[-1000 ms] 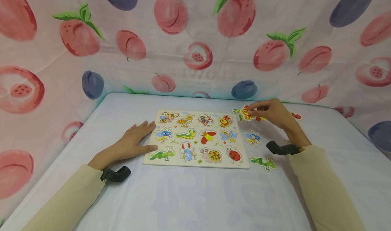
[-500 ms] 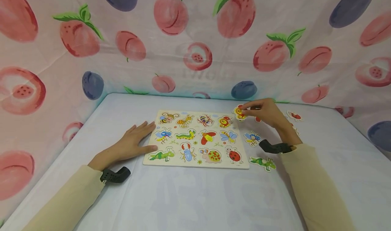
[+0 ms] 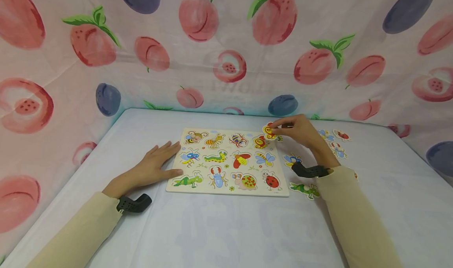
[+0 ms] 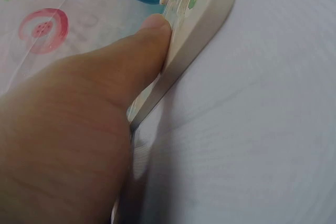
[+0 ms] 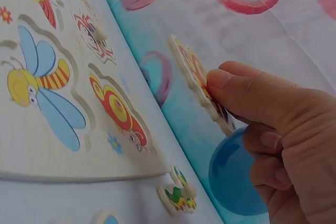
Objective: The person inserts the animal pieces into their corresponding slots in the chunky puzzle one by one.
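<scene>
My right hand (image 3: 299, 130) pinches a red and yellow butterfly puzzle piece (image 3: 267, 132) between thumb and fingers, just above the far right corner of the wooden insect puzzle board (image 3: 204, 189). In the right wrist view the piece is tilted nearly edge-on, beside the board's matching butterfly recess (image 5: 118, 107). My left hand (image 3: 152, 163) lies spread at the board's left edge, its thumb (image 4: 149, 43) resting on the surface. A spider piece (image 5: 94, 38) with a wooden knob sits in the board's far row.
Right of the board lie a caterpillar piece (image 5: 178, 195), a mosquito piece (image 3: 291, 158) and a grasshopper piece (image 3: 304, 189). Farther right are dragonfly (image 3: 326, 135), ladybug (image 3: 341, 134) and stag beetle (image 3: 338, 150) pieces. A fruit-print cloth (image 3: 258, 71) hangs behind the white table.
My right hand has carried the butterfly piece leftward, from above the loose pieces to the board's far right corner. My left hand has stayed in place.
</scene>
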Motion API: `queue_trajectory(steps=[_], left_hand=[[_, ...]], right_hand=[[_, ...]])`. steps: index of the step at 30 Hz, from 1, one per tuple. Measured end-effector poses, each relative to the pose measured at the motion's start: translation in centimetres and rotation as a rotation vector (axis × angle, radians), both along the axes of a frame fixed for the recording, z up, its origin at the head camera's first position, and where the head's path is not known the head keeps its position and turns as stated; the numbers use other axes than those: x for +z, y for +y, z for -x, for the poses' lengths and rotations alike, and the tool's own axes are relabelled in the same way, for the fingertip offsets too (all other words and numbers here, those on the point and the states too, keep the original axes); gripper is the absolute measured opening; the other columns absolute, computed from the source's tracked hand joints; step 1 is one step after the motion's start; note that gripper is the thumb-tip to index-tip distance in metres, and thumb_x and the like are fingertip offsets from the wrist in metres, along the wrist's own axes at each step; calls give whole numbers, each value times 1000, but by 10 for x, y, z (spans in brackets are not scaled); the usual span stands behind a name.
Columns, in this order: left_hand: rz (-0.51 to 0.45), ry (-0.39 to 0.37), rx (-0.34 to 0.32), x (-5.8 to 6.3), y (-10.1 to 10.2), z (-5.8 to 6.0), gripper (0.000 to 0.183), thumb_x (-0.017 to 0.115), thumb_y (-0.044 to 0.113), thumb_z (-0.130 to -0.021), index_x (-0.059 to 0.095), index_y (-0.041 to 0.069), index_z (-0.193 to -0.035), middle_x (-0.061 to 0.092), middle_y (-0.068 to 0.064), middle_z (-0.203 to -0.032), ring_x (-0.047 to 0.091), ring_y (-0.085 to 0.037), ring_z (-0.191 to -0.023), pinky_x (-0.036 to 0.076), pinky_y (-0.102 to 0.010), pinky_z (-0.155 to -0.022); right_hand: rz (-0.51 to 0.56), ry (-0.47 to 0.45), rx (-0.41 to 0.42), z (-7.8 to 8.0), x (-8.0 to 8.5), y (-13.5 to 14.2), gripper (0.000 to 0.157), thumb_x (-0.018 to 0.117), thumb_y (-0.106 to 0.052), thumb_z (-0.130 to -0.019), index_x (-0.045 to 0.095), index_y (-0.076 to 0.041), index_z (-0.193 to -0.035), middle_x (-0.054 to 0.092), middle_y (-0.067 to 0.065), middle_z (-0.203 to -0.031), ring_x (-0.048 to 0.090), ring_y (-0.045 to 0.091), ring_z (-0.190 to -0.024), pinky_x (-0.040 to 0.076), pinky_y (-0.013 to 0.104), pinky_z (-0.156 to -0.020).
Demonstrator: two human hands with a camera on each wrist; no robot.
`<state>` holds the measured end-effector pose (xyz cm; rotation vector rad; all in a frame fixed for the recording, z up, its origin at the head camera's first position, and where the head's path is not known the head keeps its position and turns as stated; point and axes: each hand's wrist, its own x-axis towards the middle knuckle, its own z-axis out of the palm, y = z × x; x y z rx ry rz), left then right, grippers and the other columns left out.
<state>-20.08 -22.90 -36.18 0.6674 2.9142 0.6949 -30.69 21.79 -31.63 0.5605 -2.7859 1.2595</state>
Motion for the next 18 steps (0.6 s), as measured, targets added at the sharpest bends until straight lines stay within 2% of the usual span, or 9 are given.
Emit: queue_trajectory(steps=[6, 15, 18], left_hand=[[3, 5, -3, -1, 0, 0, 92, 60, 58, -86, 26, 3, -150, 23, -13, -156, 9, -33, -144, 1, -53, -114], [7, 9, -2, -1, 0, 0, 92, 60, 59, -86, 26, 3, -150, 23, -13, -156, 9, -33, -144, 1, -53, -114], [9, 10, 0, -1, 0, 1, 92, 61, 58, -86, 26, 3, -150, 23, -13, -156, 9, -33, -144, 1, -53, -114]], right_hand=[[34, 7, 2, 2, -6, -7, 26, 79, -36, -78, 78, -18, -96, 70, 0, -98, 49, 25, -69, 41, 28, -53], [66, -8, 1, 4, -15, -17, 23, 79, -30, -80, 78, -14, -97, 69, 4, -97, 49, 24, -70, 41, 27, -51], [46, -18, -2, 4, -17, -20, 21, 79, -29, -80, 78, -16, -97, 69, 2, -98, 50, 23, -73, 41, 26, -53]])
